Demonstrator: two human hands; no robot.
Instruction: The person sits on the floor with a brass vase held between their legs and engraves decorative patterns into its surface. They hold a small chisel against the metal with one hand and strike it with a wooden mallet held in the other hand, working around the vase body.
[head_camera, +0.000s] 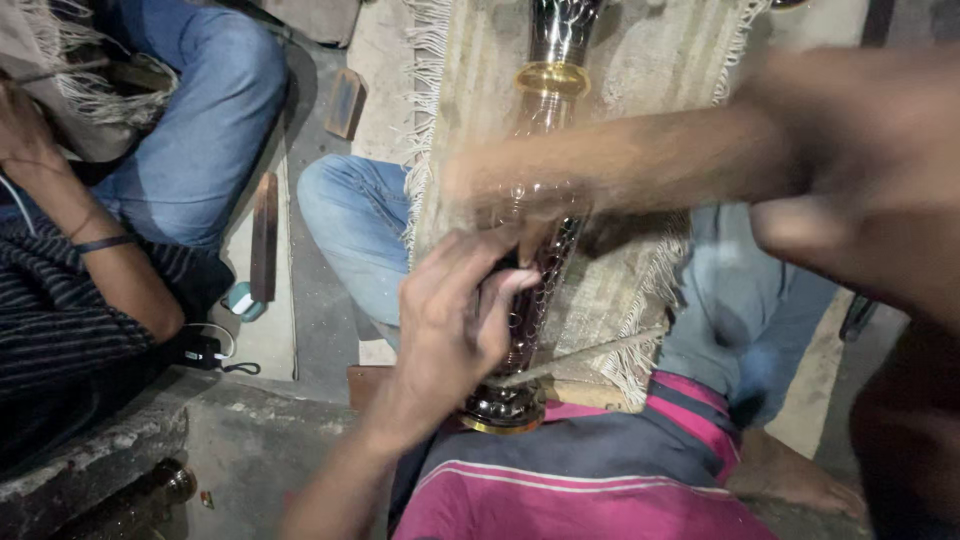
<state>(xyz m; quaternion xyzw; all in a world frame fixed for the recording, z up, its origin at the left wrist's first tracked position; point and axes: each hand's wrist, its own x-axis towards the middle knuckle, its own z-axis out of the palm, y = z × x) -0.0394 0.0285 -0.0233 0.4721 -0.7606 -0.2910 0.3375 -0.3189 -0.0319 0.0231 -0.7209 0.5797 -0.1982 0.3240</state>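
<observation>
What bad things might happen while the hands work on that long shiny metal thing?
The right hand is blurred, so it moves fast right beside the left hand gripping the metal piece; fingers might get struck. The piece rests on a fringed cloth over the lap, so it may slip or roll. Another person sits close and might get bumped.

The person is wearing a pink shirt (600, 500) with a broad dark grey band and thin white stripes across it, showing at six o'clock. Blue jeans (360, 225) are covering both legs. The left hand (455, 320) and right hand (510, 190) are bare, forearms unsleeved. One foot (790, 470) is bare at five o'clock.
</observation>
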